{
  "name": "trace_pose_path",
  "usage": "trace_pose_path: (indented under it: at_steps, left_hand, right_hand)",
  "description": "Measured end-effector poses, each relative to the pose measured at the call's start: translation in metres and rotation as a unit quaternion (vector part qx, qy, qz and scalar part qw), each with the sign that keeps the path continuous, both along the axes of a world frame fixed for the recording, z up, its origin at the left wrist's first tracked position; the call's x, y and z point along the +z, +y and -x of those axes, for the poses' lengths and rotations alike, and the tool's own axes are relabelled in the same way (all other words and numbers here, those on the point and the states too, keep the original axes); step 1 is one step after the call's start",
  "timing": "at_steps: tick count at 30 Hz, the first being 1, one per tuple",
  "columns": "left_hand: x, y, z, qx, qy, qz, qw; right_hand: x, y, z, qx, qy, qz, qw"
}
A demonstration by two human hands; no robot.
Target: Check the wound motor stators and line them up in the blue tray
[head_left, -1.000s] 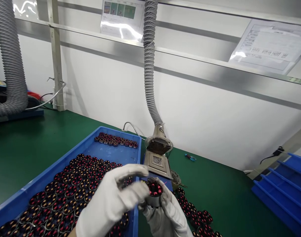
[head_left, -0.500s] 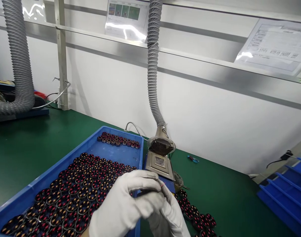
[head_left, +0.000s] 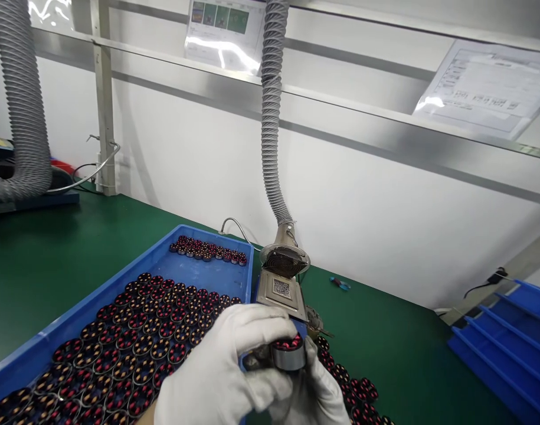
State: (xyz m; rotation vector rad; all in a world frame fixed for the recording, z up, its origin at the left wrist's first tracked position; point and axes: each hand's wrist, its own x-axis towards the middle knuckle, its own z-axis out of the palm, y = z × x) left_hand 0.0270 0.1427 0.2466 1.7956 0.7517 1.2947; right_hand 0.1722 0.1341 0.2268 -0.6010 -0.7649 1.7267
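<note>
A small motor stator [head_left: 288, 352] with red windings on top and a grey metal rim is held upright between my two white-gloved hands, to the right of the tray. My left hand [head_left: 225, 360] grips its left side, fingers above and thumb below; the glove's fingertips are darkened. My right hand [head_left: 325, 383] closes on it from the right and below, with part of its fingers hidden. Beside my left hand, a blue tray [head_left: 163, 257] holds many similar stators [head_left: 141, 348] with red or copper windings. More loose stators [head_left: 356, 392] lie to the right of my right hand.
Beyond my hands stands a hot plate [head_left: 282, 290] with a patterned square, under a round fume hood [head_left: 285, 258] on a grey flexible duct [head_left: 272, 118]. Small pliers [head_left: 339, 284] lie on the green table [head_left: 385, 330]. Blue stacked trays [head_left: 504, 336] stand at right.
The stator, hidden by my fingers before, now shows between my hands. My right hand has shifted slightly right, opening a gap between the hands. The whole view has moved a little.
</note>
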Motion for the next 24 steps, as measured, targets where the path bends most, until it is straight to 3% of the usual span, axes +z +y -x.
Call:
trace_pose_path:
  at_steps: [4,8,11,16,21,24]
  left_hand:
    - [-0.004,0.004,0.0,-0.006,-0.066,-0.023,0.998]
    - [0.0,0.005,0.004,-0.026,-0.058,0.018,0.998]
    - [0.003,0.006,0.003,-0.028,-0.07,0.038,0.996]
    - [0.003,0.009,-0.01,-0.024,-0.195,0.097,0.976]
    - [0.005,0.007,-0.012,0.036,-0.311,0.161,0.936]
    - [0.011,0.004,-0.001,0.047,-0.276,0.167,0.945]
  right_hand:
    - [0.001,-0.001,0.001,0.011,0.021,0.021,1.0]
    - [-0.001,-0.003,0.003,0.015,0.072,0.055,0.996]
    - [-0.003,-0.003,0.004,0.018,0.055,0.036,0.998]
    - [-0.002,0.0,0.01,0.015,0.033,0.01,0.999]
    - [0.005,-0.004,0.01,0.048,0.055,0.023,0.997]
    - [0.01,-0.006,0.007,0.07,0.073,0.048,0.994]
